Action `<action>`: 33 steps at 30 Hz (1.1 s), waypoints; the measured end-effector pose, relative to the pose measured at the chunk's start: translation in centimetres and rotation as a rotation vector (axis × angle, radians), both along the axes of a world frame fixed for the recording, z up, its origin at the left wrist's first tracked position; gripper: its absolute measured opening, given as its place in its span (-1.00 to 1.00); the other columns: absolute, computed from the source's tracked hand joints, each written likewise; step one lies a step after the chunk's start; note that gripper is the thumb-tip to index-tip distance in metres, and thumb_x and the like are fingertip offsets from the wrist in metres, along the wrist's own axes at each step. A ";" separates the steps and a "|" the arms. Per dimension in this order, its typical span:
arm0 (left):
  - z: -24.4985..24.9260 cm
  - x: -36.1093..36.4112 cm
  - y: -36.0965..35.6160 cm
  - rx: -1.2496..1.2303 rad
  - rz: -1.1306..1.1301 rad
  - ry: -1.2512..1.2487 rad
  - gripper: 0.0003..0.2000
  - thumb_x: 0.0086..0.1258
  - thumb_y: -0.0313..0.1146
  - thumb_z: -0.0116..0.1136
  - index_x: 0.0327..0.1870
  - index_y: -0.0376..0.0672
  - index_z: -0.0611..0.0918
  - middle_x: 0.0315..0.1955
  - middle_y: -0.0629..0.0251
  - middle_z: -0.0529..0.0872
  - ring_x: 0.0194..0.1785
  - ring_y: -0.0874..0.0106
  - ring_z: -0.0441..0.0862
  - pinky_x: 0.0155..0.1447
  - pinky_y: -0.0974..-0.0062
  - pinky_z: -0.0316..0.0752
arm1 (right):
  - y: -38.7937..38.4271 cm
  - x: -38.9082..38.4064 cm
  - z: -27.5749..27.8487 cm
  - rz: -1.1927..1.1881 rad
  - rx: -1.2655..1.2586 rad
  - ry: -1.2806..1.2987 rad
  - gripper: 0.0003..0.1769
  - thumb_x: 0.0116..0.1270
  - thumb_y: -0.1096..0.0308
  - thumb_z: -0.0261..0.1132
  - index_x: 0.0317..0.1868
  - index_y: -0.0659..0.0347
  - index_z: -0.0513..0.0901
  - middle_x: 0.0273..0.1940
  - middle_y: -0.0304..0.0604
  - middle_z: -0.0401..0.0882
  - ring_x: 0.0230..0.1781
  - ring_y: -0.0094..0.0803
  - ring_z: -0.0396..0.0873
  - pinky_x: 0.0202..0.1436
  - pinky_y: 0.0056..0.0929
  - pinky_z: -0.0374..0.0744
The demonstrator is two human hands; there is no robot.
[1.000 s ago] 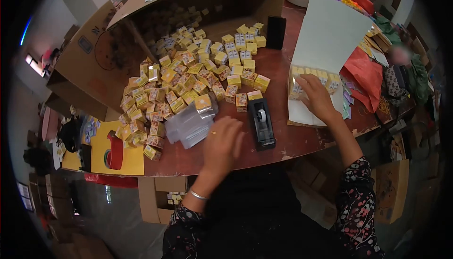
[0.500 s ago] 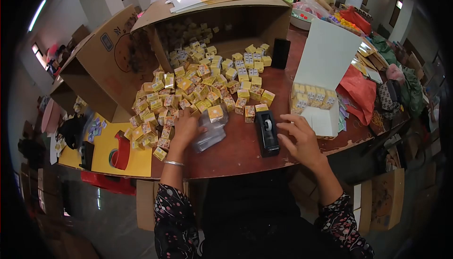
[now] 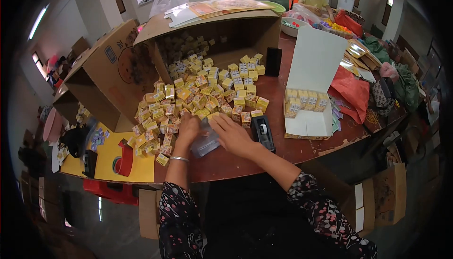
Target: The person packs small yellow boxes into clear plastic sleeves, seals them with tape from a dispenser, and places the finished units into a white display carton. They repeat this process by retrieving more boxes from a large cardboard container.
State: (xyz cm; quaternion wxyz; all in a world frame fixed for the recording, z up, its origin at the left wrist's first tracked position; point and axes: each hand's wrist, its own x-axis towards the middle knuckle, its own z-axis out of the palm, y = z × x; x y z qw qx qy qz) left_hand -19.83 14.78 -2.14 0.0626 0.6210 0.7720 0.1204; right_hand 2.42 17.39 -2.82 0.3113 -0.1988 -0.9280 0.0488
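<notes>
Many small yellow boxes (image 3: 187, 91) spill from a tipped cardboard carton (image 3: 236, 37) onto the red-brown table. My left hand (image 3: 189, 129) is at the pile's front edge, fingers curled and partly hidden among the boxes. Between my hands lies a clear plastic sheet or bag (image 3: 205, 142). My right hand (image 3: 230, 135) reaches over its upper right part, fingers together and bent down, their tips at a small yellow box; its grip is too hidden to tell. A black tape dispenser (image 3: 263, 133) stands just right of my right hand.
An open white box (image 3: 309, 123) holding yellow packs stands at the right, with a red plastic bag (image 3: 351, 93) behind it. A dark phone-like object (image 3: 272, 62) stands against the carton. A red tape holder (image 3: 125, 159) is at the left. Two people are at the back.
My right hand has moved left from beside the tape dispenser to the plastic and the small box near my left hand. The camera view has shifted slightly.
</notes>
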 end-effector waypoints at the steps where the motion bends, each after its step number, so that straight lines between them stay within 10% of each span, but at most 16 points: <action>1: -0.3 -0.4 0.2 -0.019 -0.004 -0.040 -0.40 -0.13 -0.05 0.70 -0.01 -0.11 0.80 0.06 0.02 0.61 0.23 0.01 0.56 0.26 0.12 0.53 | 1.7 -1.5 -1.5 -0.041 0.007 -0.027 -0.35 0.33 0.36 0.40 0.43 0.13 0.48 0.42 -0.03 0.44 0.53 0.00 0.31 0.40 -0.07 0.55; 10: -0.6 -1.0 1.4 -0.016 0.026 -0.021 -0.45 -0.23 -0.07 0.73 -0.19 -0.17 0.82 0.00 -0.06 0.66 0.19 0.01 0.61 0.19 0.14 0.58 | 3.8 -1.9 0.5 -0.179 0.046 -0.385 -0.54 0.22 0.44 0.29 0.18 0.11 0.62 0.06 -0.07 0.63 0.19 -0.04 0.53 0.20 -0.01 0.57; 19: -0.7 -1.2 0.2 0.379 0.072 -0.380 -0.61 0.05 -0.28 0.61 -0.11 -0.24 0.76 -0.21 0.07 0.82 -0.14 0.07 0.77 -0.02 0.17 0.62 | 0.4 2.3 2.2 -0.143 -0.097 0.006 -0.42 0.20 0.36 0.53 0.25 0.17 0.61 0.19 -0.06 0.58 0.34 -0.03 0.47 0.38 -0.11 0.49; 23: -0.3 -0.5 -0.5 0.663 0.001 -0.152 -0.75 0.20 -0.50 0.48 -0.10 -0.27 0.74 -0.24 0.07 0.84 -0.15 0.14 0.81 -0.03 0.25 0.66 | -0.4 2.8 2.8 -0.062 -0.340 0.221 -0.41 0.25 0.44 0.46 0.31 0.26 0.57 0.16 -0.01 0.59 0.15 -0.02 0.59 0.23 -0.11 0.58; 29: 3.3 3.4 -4.4 0.590 -0.067 -0.875 -0.81 0.39 -0.64 0.32 -0.01 -0.29 0.75 -0.26 0.16 0.85 -0.20 0.45 0.82 -0.11 0.52 0.66 | -1.9 2.8 4.3 0.152 -0.867 0.513 -0.48 0.47 0.51 0.28 0.42 0.31 0.48 0.21 -0.06 0.61 -0.14 -0.47 0.71 -0.15 -0.49 0.66; 33: 5.2 6.4 -8.3 0.627 -0.081 -0.724 -0.80 0.39 -0.61 0.35 0.01 -0.29 0.76 -0.26 0.18 0.85 -0.22 0.49 0.80 -0.10 0.54 0.66 | -3.0 3.6 5.0 0.271 -1.106 0.506 -0.54 0.51 0.50 0.23 0.38 0.32 0.47 0.20 -0.05 0.58 -0.13 -0.48 0.72 -0.19 -0.50 0.69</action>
